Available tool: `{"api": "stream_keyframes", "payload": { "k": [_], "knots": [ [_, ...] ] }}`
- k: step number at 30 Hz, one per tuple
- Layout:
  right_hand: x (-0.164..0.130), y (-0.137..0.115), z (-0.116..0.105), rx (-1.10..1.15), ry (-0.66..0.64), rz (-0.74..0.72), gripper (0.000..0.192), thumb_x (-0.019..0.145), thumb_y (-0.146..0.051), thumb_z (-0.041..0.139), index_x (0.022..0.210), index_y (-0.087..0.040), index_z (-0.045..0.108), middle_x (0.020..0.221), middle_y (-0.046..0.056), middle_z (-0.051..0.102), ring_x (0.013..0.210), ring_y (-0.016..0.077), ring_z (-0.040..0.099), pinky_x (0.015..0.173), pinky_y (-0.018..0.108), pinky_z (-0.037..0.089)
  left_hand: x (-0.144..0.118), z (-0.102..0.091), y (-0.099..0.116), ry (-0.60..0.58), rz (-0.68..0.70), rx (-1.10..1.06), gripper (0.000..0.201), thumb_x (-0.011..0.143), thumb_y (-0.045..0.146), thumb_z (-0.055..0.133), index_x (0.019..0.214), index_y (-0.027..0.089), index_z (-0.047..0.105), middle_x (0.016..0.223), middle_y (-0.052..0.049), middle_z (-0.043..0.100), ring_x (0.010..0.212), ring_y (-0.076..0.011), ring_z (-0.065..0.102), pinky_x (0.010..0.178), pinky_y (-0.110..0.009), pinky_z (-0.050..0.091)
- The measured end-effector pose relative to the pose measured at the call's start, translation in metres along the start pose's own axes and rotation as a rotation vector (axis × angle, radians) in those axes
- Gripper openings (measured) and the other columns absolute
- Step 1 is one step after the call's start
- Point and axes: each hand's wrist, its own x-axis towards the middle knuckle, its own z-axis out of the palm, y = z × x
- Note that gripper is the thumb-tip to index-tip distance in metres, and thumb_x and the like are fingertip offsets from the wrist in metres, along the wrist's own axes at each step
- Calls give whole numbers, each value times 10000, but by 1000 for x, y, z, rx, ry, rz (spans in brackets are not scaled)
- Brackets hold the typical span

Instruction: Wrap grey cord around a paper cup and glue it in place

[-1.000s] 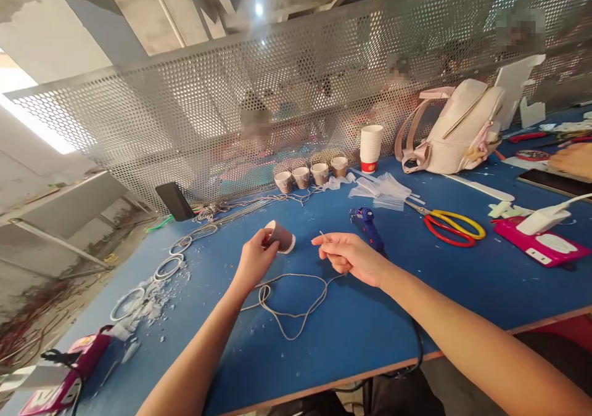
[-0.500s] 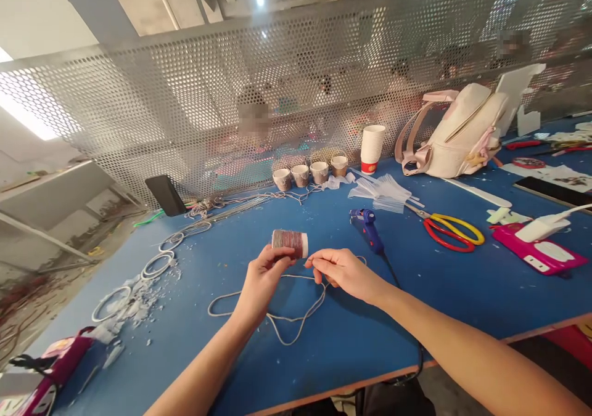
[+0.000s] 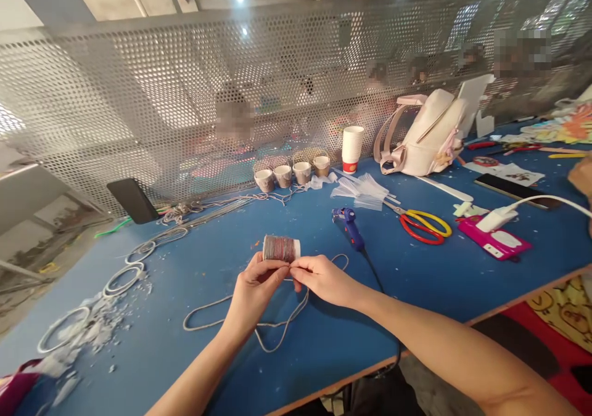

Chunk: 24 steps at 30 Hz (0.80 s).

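Note:
A small paper cup lies on its side in my left hand, wound with grey and reddish cord and with its white end bare on the right. My left fingers are closed round its underside. Against them, at the cup's lower right, my right hand pinches what looks like the cord's end; the fingertips of both hands meet. A loose pale cord trails in loops over the blue table below the hands. To the right of them lies a blue glue gun with its black cable.
Several cord-wrapped cups and a stack of paper cups stand at the back. Scissors, a pink power strip and a backpack are on the right. White rings, scraps and a black phone lie left.
My right hand has moved left and now touches the fingers of my left hand at the cup. The view has turned right, and another person's hand shows at the right edge.

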Motion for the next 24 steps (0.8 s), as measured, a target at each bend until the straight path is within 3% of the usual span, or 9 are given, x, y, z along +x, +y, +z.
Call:
{"api": "stream_keyframes", "payload": {
  "k": [7,14,19,22,24],
  "knots": [
    [1,-4,3,-61,4,21,212,898,-248,517,781,-145,661,622,-11,590,547,107,476,532,216,368,-3,3,5,-4,-78,-35,108,701,280,641,634,200,612,670,21,558,686,-149,526,671,-239,421],
    [-2,-3,1,-247,12,-49,222,924,-196,493,853,-142,697,653,9,638,544,110,525,533,213,392,0,0,5,-1,-152,-108,149,701,321,644,642,193,597,643,26,589,679,-146,535,687,-240,419],
    [-12,-5,9,-497,12,-179,181,911,-170,523,911,-137,701,881,105,716,794,220,639,746,336,447,3,-3,9,32,-142,-49,183,699,364,666,654,189,637,663,17,612,692,-155,553,697,-249,433],
    [-32,-21,8,-793,15,-381,175,902,-231,567,906,-109,691,941,155,712,910,282,638,833,428,453,5,-6,10,56,-148,-50,205,688,391,682,658,192,645,685,12,630,726,-168,581,729,-257,439],
    [-45,-36,-6,-861,8,-535,174,902,-262,582,919,-129,692,985,127,718,925,255,644,857,409,470,7,-9,10,84,-153,-57,232,672,418,699,654,192,645,693,6,636,754,-186,602,746,-267,442]
  ]
}}
